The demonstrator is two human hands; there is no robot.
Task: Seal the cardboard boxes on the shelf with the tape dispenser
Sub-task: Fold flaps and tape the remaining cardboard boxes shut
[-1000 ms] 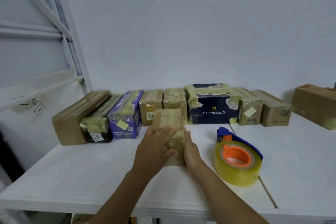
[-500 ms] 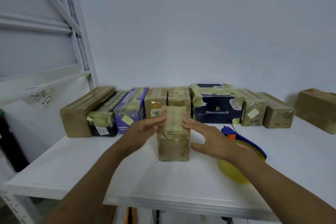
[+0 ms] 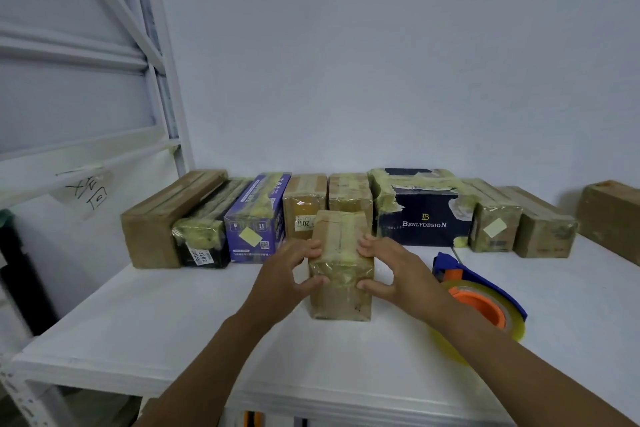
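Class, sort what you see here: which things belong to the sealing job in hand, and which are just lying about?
In the job: small box, gripped by the left hand and right hand; tape dispenser to its right on the shelf.
Lying about: purple box, navy box and the other taped boxes in the back row; handwritten note on the rack.

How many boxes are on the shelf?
10. Eight boxes line the wall, one brown cardboard box sits far right, and left hand and right hand hold a taped brown box in front. Others may be hidden.
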